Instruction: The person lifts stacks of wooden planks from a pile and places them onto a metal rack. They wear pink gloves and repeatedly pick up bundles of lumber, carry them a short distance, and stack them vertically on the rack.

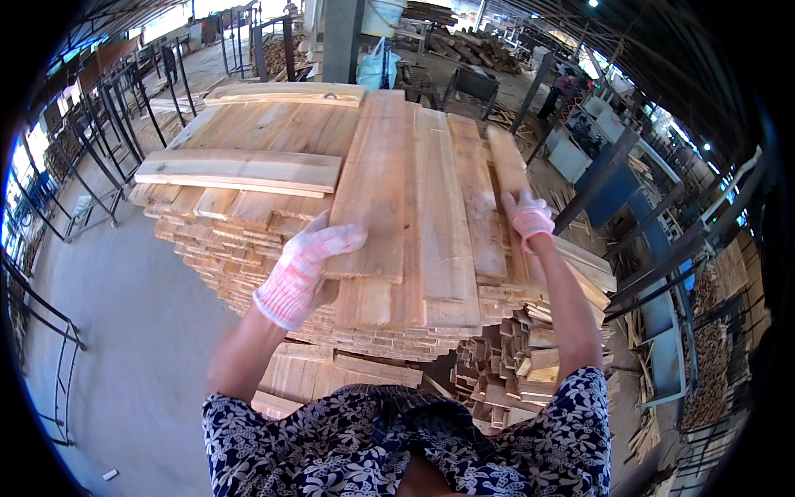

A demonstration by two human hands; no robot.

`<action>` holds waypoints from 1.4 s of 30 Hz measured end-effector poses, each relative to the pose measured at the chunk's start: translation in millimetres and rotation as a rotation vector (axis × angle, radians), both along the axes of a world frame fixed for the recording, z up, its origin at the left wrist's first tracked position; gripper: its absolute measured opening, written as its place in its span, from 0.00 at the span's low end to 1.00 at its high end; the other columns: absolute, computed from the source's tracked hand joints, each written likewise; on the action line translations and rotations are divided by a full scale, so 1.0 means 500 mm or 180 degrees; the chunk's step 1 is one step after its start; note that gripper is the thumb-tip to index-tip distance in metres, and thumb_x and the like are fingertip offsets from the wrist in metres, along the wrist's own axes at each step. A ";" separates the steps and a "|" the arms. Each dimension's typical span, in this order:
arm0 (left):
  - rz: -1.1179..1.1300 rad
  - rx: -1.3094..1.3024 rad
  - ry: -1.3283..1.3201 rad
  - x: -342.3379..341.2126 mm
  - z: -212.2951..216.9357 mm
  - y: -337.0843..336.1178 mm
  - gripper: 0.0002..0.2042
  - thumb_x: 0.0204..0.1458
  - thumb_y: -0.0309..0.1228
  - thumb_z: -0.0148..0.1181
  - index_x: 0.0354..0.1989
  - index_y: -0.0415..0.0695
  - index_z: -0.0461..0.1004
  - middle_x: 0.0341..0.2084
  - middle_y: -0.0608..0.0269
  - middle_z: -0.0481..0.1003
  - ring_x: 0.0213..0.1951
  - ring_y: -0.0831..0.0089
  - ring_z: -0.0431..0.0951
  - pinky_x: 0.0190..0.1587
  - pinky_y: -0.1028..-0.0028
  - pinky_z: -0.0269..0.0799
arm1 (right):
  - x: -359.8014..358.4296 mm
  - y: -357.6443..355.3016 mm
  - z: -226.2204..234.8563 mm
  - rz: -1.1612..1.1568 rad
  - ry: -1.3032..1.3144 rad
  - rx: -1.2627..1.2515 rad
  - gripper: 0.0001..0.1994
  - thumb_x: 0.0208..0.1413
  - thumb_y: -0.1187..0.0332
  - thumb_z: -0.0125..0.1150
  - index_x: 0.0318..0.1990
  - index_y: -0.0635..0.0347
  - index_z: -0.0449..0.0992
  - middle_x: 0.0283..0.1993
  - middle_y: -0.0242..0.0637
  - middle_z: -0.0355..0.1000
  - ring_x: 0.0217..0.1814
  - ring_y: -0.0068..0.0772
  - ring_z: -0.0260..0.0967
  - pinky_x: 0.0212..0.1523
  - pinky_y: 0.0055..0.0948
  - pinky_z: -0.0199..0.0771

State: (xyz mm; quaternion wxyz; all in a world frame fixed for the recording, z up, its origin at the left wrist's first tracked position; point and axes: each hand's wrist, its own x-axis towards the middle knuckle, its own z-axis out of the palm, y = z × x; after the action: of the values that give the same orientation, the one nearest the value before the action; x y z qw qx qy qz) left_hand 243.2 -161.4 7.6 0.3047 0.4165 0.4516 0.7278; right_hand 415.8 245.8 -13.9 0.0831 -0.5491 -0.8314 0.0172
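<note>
Floral shirt (348, 439) nearest; left hand (310, 263) pinches wide plank (373, 182) atop stack (224, 244), lying at its 1 o'clock, long axis toward 12, left nearer; right hand (528, 217) touches narrow board (506, 161), grip unclear.

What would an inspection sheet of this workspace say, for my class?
Surface: layered stack of boards, top uneven.
Job's things: wide board over other boards; narrow board farther right.
Clutter: wood pieces heaped loosely, lower right.
Hands: gloved; left hand appears to grip the wide board's near left corner, right hand holds the narrow board's near end.
Cables: none clear; background too small to tell.
Surroundings: grey floor, grey post, light-blue bag.
</note>
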 end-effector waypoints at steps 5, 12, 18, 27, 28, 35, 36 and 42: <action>0.0605 0.0107 0.3021 0.004 0.021 0.043 0.31 0.55 0.33 0.67 0.66 0.38 0.63 0.58 0.56 0.73 0.59 0.60 0.75 0.63 0.60 0.74 | -0.024 0.092 -0.072 0.0764 0.0487 -0.0038 0.27 0.65 0.41 0.42 0.59 0.44 0.76 0.61 0.52 0.72 0.66 0.58 0.68 0.69 0.51 0.62; -0.0581 -0.0425 -0.0702 0.121 0.051 0.256 0.23 0.57 0.39 0.65 0.58 0.43 0.72 0.54 0.56 0.74 0.57 0.67 0.74 0.59 0.64 0.74 | 0.000 0.096 0.045 0.1730 0.2469 -0.1381 0.33 0.63 0.43 0.53 0.68 0.56 0.66 0.70 0.45 0.64 0.66 0.46 0.68 0.67 0.39 0.66; -0.0495 -0.2412 0.1485 0.199 0.112 0.419 0.31 0.59 0.55 0.54 0.52 0.33 0.73 0.36 0.54 0.75 0.39 0.59 0.79 0.48 0.62 0.73 | -0.012 0.016 0.123 0.1660 0.2328 -0.2088 0.49 0.51 0.38 0.66 0.74 0.60 0.58 0.70 0.46 0.65 0.66 0.38 0.69 0.65 0.33 0.68; 0.0931 -0.3267 0.3767 0.036 0.110 0.386 0.43 0.52 0.64 0.53 0.65 0.38 0.64 0.63 0.34 0.63 0.63 0.39 0.68 0.59 0.51 0.70 | -0.003 0.100 0.028 0.1079 0.1971 -0.1204 0.46 0.48 0.44 0.71 0.71 0.62 0.63 0.62 0.50 0.73 0.61 0.43 0.73 0.60 0.37 0.72; 0.0849 -0.3553 0.3519 0.029 0.101 0.387 0.45 0.50 0.64 0.55 0.68 0.39 0.62 0.65 0.34 0.60 0.64 0.38 0.66 0.61 0.49 0.69 | -0.002 0.112 0.029 0.1082 0.2055 -0.1190 0.46 0.49 0.44 0.71 0.70 0.62 0.63 0.61 0.49 0.74 0.60 0.42 0.74 0.59 0.37 0.73; 0.1029 -0.3668 0.3407 0.041 0.051 0.448 0.47 0.46 0.61 0.62 0.71 0.45 0.58 0.70 0.30 0.49 0.70 0.39 0.56 0.66 0.49 0.62 | -0.038 0.138 0.014 0.0994 0.1258 -0.0760 0.43 0.56 0.39 0.60 0.68 0.65 0.64 0.63 0.55 0.70 0.61 0.51 0.73 0.61 0.41 0.71; 0.1073 -0.3760 0.3335 0.045 0.052 0.460 0.44 0.47 0.57 0.62 0.70 0.46 0.58 0.71 0.30 0.46 0.71 0.39 0.56 0.66 0.48 0.61 | -0.048 0.131 0.010 0.1106 0.0491 -0.0523 0.45 0.57 0.40 0.59 0.71 0.67 0.58 0.67 0.58 0.66 0.63 0.54 0.71 0.62 0.41 0.71; 0.0816 -0.3759 0.3317 0.046 0.067 0.492 0.41 0.48 0.49 0.62 0.71 0.45 0.57 0.70 0.30 0.51 0.71 0.42 0.58 0.67 0.51 0.63 | -0.057 0.030 0.038 0.0782 0.0350 -0.0850 0.55 0.51 0.27 0.52 0.78 0.54 0.46 0.72 0.65 0.57 0.76 0.59 0.56 0.72 0.46 0.59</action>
State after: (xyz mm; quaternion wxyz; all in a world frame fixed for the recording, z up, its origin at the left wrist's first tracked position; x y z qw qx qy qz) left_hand 266.1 84.7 41.3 0.1385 0.4177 0.8913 0.1093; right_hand 387.5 260.9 5.1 0.0521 -0.4478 -0.8768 0.1674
